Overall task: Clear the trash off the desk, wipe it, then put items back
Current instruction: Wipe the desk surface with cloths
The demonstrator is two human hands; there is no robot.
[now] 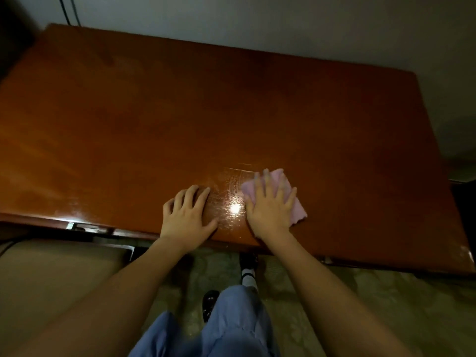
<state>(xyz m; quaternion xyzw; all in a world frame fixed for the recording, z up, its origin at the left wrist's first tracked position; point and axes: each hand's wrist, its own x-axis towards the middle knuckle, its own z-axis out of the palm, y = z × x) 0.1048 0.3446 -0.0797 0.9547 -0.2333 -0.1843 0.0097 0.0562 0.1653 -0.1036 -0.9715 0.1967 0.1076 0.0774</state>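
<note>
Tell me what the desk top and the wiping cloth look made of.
Desk: seemingly wood or wood veneer with glossy varnish; reddish-brown and mirroring a light spot. Pink cloth under the right hand: soft fabric, perhaps microfibre; matte, limp, with a wavy edge.

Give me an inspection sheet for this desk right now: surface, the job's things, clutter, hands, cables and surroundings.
Surface: glossy brown wooden desk, bright light glare and faint wipe streaks near the front edge.
Job's things: pink cloth lying flat on the desk near the front edge.
Clutter: nothing seen on the desk.
Hands: right hand pressed flat on the cloth, fingers spread; left hand resting on the bare desk, holding nothing.
Cables: two dark cables run up the wall behind the desk's far left corner.
Surroundings: pale wall behind; patterned floor below; a beige seat at lower left.
</note>
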